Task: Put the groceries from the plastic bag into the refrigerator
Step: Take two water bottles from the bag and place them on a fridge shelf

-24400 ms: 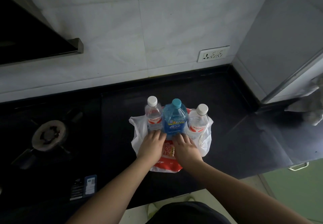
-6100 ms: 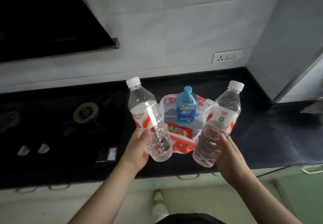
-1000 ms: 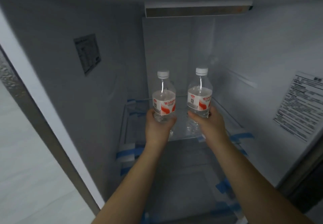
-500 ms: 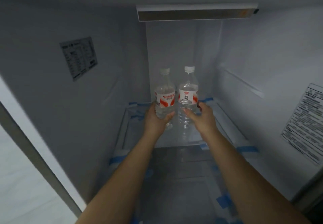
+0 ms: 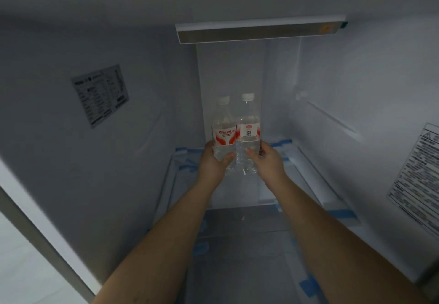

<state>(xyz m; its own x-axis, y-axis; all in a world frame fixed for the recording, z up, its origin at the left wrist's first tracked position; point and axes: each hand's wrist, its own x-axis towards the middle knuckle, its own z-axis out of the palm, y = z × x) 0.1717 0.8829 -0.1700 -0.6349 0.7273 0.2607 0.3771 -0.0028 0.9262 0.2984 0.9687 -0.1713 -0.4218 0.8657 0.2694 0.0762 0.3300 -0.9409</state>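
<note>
Two water bottles held upright deep inside the refrigerator [image 5: 356,90].

Left hand [image 5: 215,163] wrapped round the left water bottle [image 5: 223,135], right hand [image 5: 267,161] wrapped round the right water bottle [image 5: 248,132]; bottles side by side and touching, at the far end of the glass shelf [image 5: 306,168], close to the back wall. Blue tape strips [image 5: 280,142] along the shelf edges, printed sticker [image 5: 101,96] on the left wall.

2 water bottles [image 5: 223,135] [image 5: 248,132], 2 hands [image 5: 213,164] [image 5: 268,163], 2 wall stickers [image 5: 101,96] [image 5: 418,177].
</note>
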